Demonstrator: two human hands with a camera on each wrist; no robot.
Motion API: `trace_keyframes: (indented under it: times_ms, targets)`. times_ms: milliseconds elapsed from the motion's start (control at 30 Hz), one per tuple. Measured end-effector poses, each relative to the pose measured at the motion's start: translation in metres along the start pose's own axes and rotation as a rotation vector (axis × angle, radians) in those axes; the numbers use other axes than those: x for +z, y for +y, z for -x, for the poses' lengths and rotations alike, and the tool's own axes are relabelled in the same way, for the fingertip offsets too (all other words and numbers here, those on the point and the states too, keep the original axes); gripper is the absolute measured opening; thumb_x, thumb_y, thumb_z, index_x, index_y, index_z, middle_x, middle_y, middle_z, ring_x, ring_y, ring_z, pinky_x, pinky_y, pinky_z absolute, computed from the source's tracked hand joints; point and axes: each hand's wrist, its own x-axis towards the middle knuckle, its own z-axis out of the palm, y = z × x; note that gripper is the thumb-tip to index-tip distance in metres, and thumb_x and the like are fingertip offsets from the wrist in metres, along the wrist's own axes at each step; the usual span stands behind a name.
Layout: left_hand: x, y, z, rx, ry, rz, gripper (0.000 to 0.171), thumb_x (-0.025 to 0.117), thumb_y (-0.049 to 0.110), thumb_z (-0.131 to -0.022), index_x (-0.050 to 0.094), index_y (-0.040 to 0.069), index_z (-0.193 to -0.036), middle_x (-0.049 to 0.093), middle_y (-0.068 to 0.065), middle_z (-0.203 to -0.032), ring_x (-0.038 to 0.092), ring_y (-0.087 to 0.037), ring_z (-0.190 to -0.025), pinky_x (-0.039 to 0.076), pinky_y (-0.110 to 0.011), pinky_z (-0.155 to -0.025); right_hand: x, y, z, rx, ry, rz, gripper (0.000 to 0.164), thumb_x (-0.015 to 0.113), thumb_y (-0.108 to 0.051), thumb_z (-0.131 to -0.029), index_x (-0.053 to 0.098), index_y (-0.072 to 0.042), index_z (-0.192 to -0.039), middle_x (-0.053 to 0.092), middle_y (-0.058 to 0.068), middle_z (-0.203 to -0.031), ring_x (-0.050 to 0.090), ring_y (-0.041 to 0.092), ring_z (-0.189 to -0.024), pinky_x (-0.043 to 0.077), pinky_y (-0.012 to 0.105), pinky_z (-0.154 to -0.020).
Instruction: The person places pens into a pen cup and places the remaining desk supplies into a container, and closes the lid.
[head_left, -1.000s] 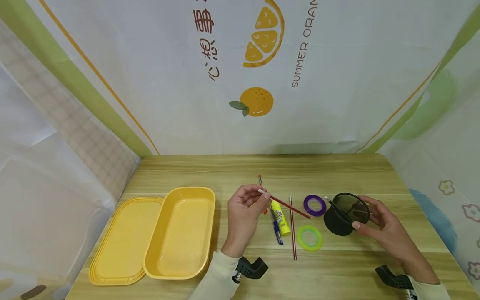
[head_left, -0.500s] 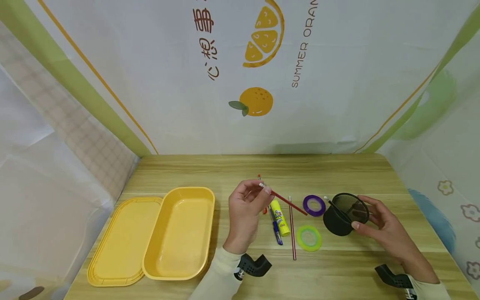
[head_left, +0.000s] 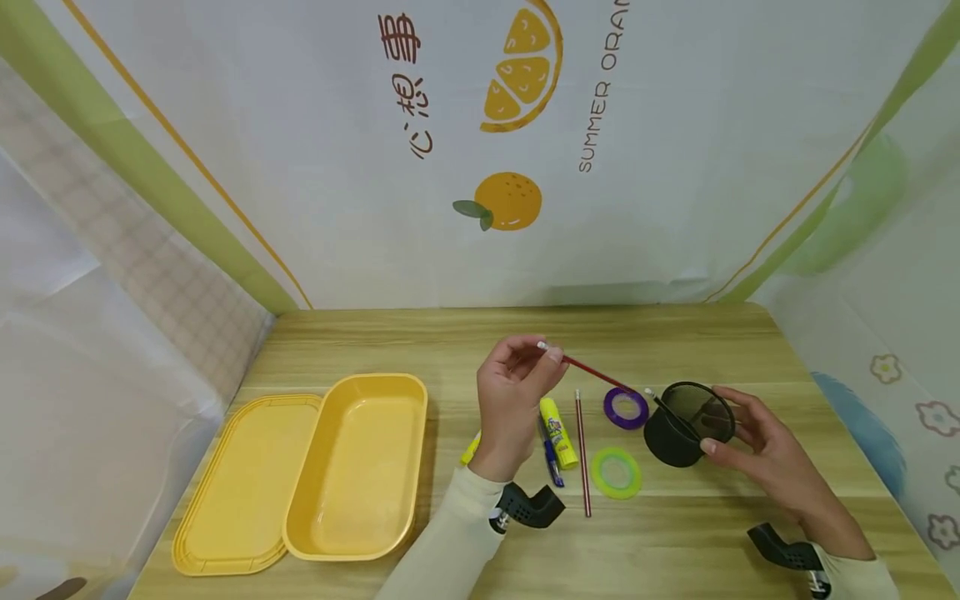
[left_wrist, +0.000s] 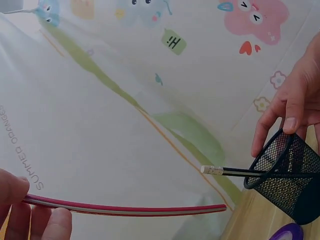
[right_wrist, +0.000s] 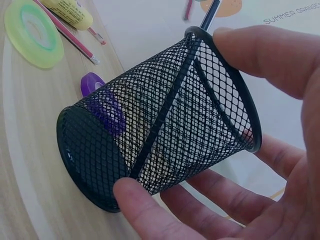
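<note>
In the head view my left hand [head_left: 510, 404] pinches a dark red pencil [head_left: 596, 372] near its white eraser end. Its other end points right, towards a black mesh pen holder [head_left: 670, 444]. My right hand [head_left: 768, 454] grips the pen holder by its rim and side, tilting it so the mouth faces up and right. One black pencil [left_wrist: 235, 172] with a white eraser leans inside, its eraser sticking out over the rim. The right wrist view shows the thumb at the rim and other fingers along the mesh [right_wrist: 150, 115].
On the table lie purple tape [head_left: 611, 418], green tape [head_left: 600, 479], another red pencil [head_left: 583, 454], a yellow glue stick [head_left: 557, 433] and a blue pen [head_left: 552, 461]. A yellow item [head_left: 470, 448] is half hidden behind my left wrist. A yellow box [head_left: 360, 475] overlaps its lid [head_left: 247, 483] at left.
My left hand has moved up and to the right with the red pencil, bringing its tip nearer the pen holder. My right hand and the pen holder have hardly moved.
</note>
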Motion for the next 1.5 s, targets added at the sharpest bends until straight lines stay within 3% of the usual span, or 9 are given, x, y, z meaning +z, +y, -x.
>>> trace_keyframes:
  times_ms: [100,267,400,533,733,900,1133,1367,1500]
  targets:
    - [0.007,-0.005,-0.006,-0.005,-0.005,0.016,0.024,0.076,-0.003,-0.093,0.065,-0.007,-0.114,0.071,-0.004,-0.101,0.072,-0.013,-0.093,0.064,-0.035,-0.088,0.001,0.001,0.000,0.003,-0.003,-0.027,0.077,0.068,-0.002,-0.101,0.030,-0.014,-0.166,0.059,-0.014,-0.136,0.058,-0.012,-0.121,0.061,0.024,-0.081]
    - [0.016,-0.013,-0.010,-0.026,-0.031,0.026,0.020,0.074,-0.004,-0.095,0.067,0.000,-0.114,0.069,-0.003,-0.103,0.071,-0.014,-0.095,0.063,-0.034,-0.089,0.002,0.002,-0.001,0.005,-0.006,-0.025,0.077,0.069,-0.004,-0.101,0.030,-0.015,-0.167,0.059,-0.014,-0.137,0.058,-0.011,-0.121,0.061,0.025,-0.082]
    - [0.025,-0.022,-0.011,-0.052,-0.046,0.028,0.021,0.073,-0.005,-0.095,0.066,-0.004,-0.116,0.068,-0.002,-0.102,0.072,-0.013,-0.094,0.064,-0.033,-0.088,0.001,0.001,-0.002,-0.007,0.002,-0.011,0.078,0.070,-0.004,-0.101,0.030,-0.016,-0.167,0.060,-0.013,-0.136,0.059,-0.011,-0.121,0.061,0.024,-0.082]
    - [0.034,-0.033,-0.010,-0.059,-0.066,-0.019,0.024,0.074,-0.004,-0.094,0.067,-0.007,-0.117,0.068,0.001,-0.100,0.072,-0.012,-0.093,0.064,-0.032,-0.087,0.000,0.001,-0.001,0.000,0.004,-0.008,0.078,0.070,-0.004,-0.101,0.030,-0.015,-0.166,0.060,-0.014,-0.136,0.058,-0.012,-0.121,0.061,0.024,-0.081]
    - [0.044,-0.048,-0.010,-0.021,-0.104,-0.144,0.023,0.077,0.002,-0.093,0.071,-0.003,-0.115,0.070,0.005,-0.101,0.071,-0.010,-0.093,0.063,-0.025,-0.082,0.000,0.000,0.001,0.021,0.006,-0.007,0.077,0.069,-0.007,-0.102,0.029,-0.016,-0.167,0.056,-0.018,-0.138,0.054,-0.015,-0.123,0.060,0.024,-0.081]
    - [0.048,-0.059,-0.009,0.021,-0.109,-0.249,0.021,0.079,0.006,-0.091,0.075,0.002,-0.111,0.074,-0.004,-0.103,0.070,-0.003,-0.090,0.058,-0.018,-0.076,0.002,0.000,0.000,0.017,0.014,-0.016,0.076,0.069,-0.006,-0.102,0.030,-0.016,-0.166,0.058,-0.016,-0.137,0.055,-0.014,-0.122,0.061,0.025,-0.081]
    - [0.050,-0.073,-0.008,0.003,-0.126,-0.294,0.019,0.080,0.007,-0.091,0.077,0.006,-0.110,0.076,-0.012,-0.104,0.070,0.000,-0.089,0.057,-0.016,-0.075,0.004,0.003,0.000,-0.005,0.019,-0.039,0.075,0.068,-0.002,-0.101,0.031,-0.012,-0.165,0.061,-0.013,-0.135,0.060,-0.011,-0.121,0.063,0.028,-0.079]
    - [0.051,-0.085,-0.005,0.028,-0.136,-0.342,0.017,0.081,0.009,-0.092,0.078,0.008,-0.109,0.077,-0.014,-0.104,0.071,-0.001,-0.088,0.060,-0.021,-0.081,0.004,0.002,0.000,-0.011,0.018,-0.046,0.075,0.068,-0.002,-0.101,0.030,-0.013,-0.166,0.061,-0.011,-0.137,0.061,-0.009,-0.121,0.064,0.030,-0.078]
    - [0.051,-0.089,-0.004,0.010,-0.138,-0.349,0.016,0.080,0.010,-0.093,0.078,0.009,-0.108,0.077,-0.013,-0.103,0.071,-0.002,-0.088,0.059,-0.019,-0.076,0.004,0.002,-0.001,-0.015,0.021,-0.040,0.075,0.069,-0.003,-0.101,0.030,-0.012,-0.166,0.061,-0.010,-0.138,0.061,-0.007,-0.121,0.064,0.029,-0.078]
